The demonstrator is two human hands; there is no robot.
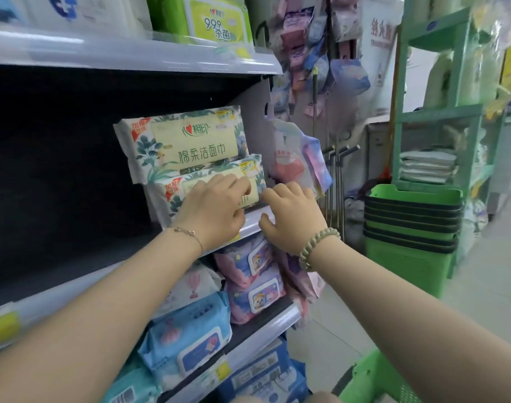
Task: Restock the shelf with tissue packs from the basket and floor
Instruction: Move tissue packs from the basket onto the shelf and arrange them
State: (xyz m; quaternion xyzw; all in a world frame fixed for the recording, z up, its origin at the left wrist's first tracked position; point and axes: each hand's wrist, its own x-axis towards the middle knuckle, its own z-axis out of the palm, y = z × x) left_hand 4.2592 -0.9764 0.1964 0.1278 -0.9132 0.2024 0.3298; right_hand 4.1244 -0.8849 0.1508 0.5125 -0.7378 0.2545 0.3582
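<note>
Two leaf-printed tissue packs stand at the right end of the middle shelf [257, 219]. The rear pack [184, 141] leans upright behind the front pack [207, 187]. My left hand [216, 207] lies on the front pack's face, fingers curled over it. My right hand [292, 216] is at that pack's right end, its fingers bent against the pack's edge and its thumb on the shelf lip. The green basket [373, 376] shows only as a rim at the bottom right.
Left of the two packs the middle shelf is dark and bare. Blue and pink wipe packs [248, 283] fill the shelf below. Green wipes [210, 21] sit above. Hanging packets [303, 161] and a stack of green baskets [411, 225] stand to the right.
</note>
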